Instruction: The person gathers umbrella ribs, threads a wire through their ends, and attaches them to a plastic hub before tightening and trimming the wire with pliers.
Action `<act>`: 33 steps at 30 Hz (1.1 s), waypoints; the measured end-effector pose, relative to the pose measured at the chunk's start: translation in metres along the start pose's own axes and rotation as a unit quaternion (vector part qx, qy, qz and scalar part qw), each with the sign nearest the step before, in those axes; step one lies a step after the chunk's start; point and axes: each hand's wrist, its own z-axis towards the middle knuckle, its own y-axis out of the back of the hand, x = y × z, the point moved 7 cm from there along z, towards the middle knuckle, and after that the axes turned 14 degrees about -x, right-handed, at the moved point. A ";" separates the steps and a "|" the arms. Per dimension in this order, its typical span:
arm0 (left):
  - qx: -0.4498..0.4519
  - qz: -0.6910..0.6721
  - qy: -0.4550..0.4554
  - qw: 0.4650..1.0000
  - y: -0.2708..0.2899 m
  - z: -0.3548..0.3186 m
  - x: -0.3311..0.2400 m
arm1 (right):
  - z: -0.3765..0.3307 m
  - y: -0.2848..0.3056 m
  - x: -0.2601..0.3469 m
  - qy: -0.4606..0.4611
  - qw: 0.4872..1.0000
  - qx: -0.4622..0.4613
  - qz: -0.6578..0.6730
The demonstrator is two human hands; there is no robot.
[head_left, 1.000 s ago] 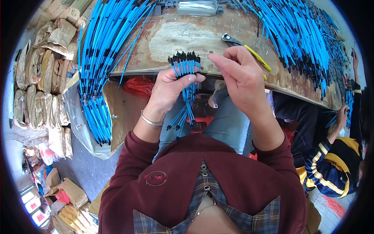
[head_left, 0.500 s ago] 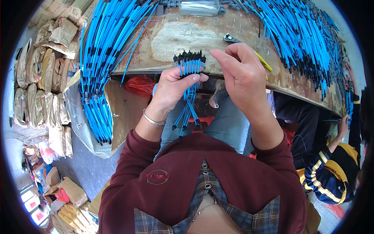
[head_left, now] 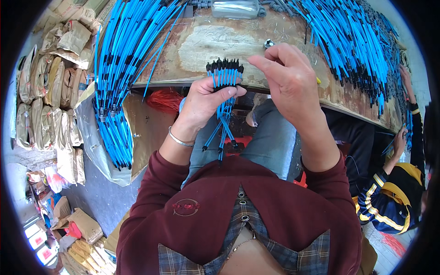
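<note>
My left hand (head_left: 211,94) is closed round a small bundle of thin blue rods (head_left: 224,107) with black ends. Their black tips stand fanned in a row above my fingers, and the lower ends cross and hang over my lap. To the right of the tips, my right hand (head_left: 288,78) is raised with thumb and forefinger pinched together. Whatever sits in that pinch, if anything, is too small to make out. Behind my right hand lies a pair of pliers (head_left: 268,43) on the wooden table (head_left: 215,43), mostly hidden, with a bit of yellow handle showing.
Large heaps of blue rods lie at the left (head_left: 120,68) and right (head_left: 353,46) of the table. A clear box (head_left: 234,9) of thin pieces stands at the back. Red strands (head_left: 164,101) show below the edge. Another person (head_left: 389,197) works at the far right.
My right hand has shifted slightly right, covering more of the pliers. My left hand keeps its hold on the blue rods, barely moved. The other person's arm has moved a little.
</note>
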 end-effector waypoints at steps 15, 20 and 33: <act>0.006 -0.012 0.021 1.000 0.002 0.002 0.000 | -0.012 -0.023 -0.028 -0.179 0.958 0.016 0.222; 0.009 -0.006 0.022 1.000 0.000 0.002 0.000 | -0.004 -0.017 -0.022 -0.076 0.984 -0.003 0.162; 0.015 0.004 0.020 1.000 0.000 0.003 0.000 | -0.005 -0.023 -0.019 -0.104 0.975 -0.010 0.197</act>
